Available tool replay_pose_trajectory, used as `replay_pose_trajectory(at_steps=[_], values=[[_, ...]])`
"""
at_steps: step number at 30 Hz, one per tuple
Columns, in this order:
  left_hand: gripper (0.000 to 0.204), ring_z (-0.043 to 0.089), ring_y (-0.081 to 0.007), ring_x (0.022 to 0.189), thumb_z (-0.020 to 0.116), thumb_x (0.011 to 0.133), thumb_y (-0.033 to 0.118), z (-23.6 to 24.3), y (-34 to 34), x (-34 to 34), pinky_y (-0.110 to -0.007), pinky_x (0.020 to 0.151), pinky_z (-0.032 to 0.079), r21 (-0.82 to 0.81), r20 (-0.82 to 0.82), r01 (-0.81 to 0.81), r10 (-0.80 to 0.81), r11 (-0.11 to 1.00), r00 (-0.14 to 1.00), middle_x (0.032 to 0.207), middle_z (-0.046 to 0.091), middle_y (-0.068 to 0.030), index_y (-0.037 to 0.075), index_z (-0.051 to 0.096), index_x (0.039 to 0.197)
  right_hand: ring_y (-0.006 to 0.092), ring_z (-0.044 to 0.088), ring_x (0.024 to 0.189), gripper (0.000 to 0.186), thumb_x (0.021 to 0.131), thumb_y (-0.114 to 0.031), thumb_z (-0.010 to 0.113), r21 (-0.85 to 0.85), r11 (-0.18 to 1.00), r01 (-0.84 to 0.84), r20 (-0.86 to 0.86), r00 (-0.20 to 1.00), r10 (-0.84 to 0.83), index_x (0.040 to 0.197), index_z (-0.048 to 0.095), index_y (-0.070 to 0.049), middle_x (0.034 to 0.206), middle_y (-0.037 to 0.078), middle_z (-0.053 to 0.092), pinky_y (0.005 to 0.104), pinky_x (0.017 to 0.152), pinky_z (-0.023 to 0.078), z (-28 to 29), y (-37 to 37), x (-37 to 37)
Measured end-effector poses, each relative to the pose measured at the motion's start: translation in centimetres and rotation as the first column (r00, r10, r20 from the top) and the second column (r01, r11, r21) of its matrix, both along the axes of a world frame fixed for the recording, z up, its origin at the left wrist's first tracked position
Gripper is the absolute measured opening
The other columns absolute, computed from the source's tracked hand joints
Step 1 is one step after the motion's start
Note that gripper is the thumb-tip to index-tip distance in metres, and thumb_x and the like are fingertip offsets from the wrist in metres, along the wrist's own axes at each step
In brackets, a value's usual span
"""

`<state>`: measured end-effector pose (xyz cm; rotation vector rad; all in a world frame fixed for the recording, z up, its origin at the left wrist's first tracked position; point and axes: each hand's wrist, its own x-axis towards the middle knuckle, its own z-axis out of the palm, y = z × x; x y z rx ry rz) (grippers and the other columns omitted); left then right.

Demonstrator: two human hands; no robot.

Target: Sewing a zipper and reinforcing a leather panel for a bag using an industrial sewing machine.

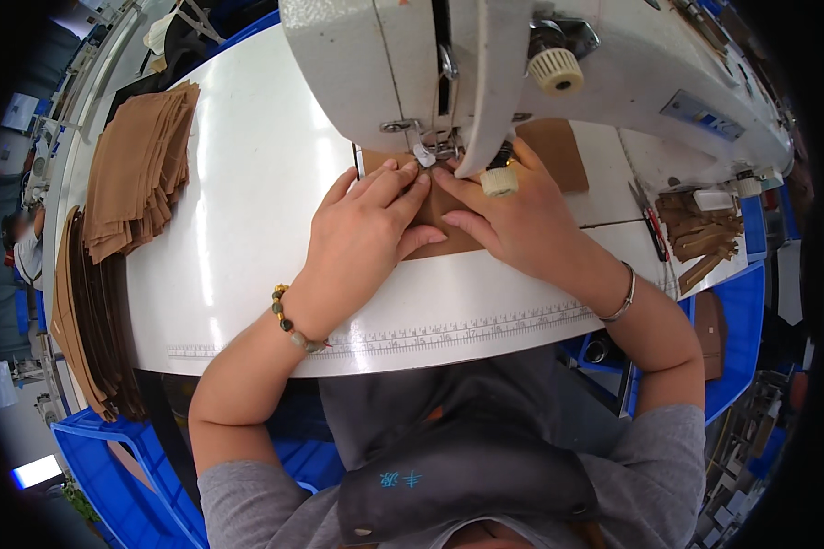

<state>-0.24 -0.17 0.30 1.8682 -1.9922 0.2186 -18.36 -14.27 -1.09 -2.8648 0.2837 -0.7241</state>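
Observation:
A flat brown piece (pixel 445 242) of leather-like material lies on the white table under the head of a white sewing machine (pixel 632 78). My left hand (pixel 357 229) rests on it with the fingers stretched toward the presser foot (pixel 442 146) and the thumb apart. From the other side my right hand (pixel 533 218) presses on the same piece, its index fingertip close to the foot and its thumb spread toward the left one. Both hands are open, palms down. A cream knob (pixel 500 181) hides part of the right fingers, and the needle point cannot be made out.
At the left sits a stack of brown pieces (pixel 142 169), beside longer curved brown panels (pixel 96 320) at the table edge. Red-handled snips (pixel 653 229) and small brown strips (pixel 700 229) lie at the right. Blue bins (pixel 740 334) flank the table. A ruler strip (pixel 412 336) follows the near edge.

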Motion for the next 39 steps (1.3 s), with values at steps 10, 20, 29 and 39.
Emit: replay_pose_trajectory(at_steps=[10,20,29,39], values=[[0.055,0.066,-0.0268,0.117,0.077,0.084,0.042,0.2,0.1,0.0,-0.042,0.103,0.051,0.059,-0.033,-0.008,0.01,0.998,0.999,0.128,0.071,-0.0079,0.006,0.074,0.126,0.0295,0.062,0.126,0.031,0.088,-0.03,0.077,0.014,1.0,0.003,-0.034,0.999,-0.002,0.109,0.076,-0.007,0.112,0.009,0.073,0.0548,0.118,0.038,0.1,-0.1,0.0],[0.055,0.062,-0.027,0.129,0.073,0.088,0.045,-0.1,0.1,0.1,-0.049,0.11,0.047,0.097,-0.015,-0.011,0.013,0.995,1.0,0.135,0.068,-0.0079,0.007,0.073,0.128,0.0308,0.062,0.125,0.031,0.088,-0.031,0.077,0.027,0.999,-0.018,0.012,1.0,0.018,0.106,0.077,-0.006,0.111,0.01,0.073,0.0547,0.118,0.038,-0.3,-0.3,-0.1],[0.048,0.067,-0.0243,0.116,0.076,0.087,0.041,-0.4,0.5,-0.2,-0.044,0.109,0.049,-0.016,0.042,-0.053,0.054,0.998,0.998,0.124,0.072,-0.0036,0.01,0.075,0.124,0.0265,0.065,0.121,0.029,0.093,-0.031,0.071,-0.122,0.971,0.208,-0.12,0.968,-0.222,0.11,0.076,-0.007,0.118,0.011,0.074,0.0529,0.119,0.036,2.1,-1.7,-1.2],[0.045,0.065,-0.0307,0.123,0.079,0.086,0.034,-0.2,1.4,-0.3,-0.043,0.106,0.051,-0.002,-0.048,0.001,-0.001,1.0,0.999,0.128,0.072,-0.0079,0.007,0.075,0.122,0.0328,0.072,0.091,0.028,0.084,-0.019,0.068,-0.196,0.965,-0.173,-0.102,0.983,0.155,0.096,0.076,0.005,0.093,0.024,0.073,0.0543,0.11,0.045,2.4,5.7,-2.5]])
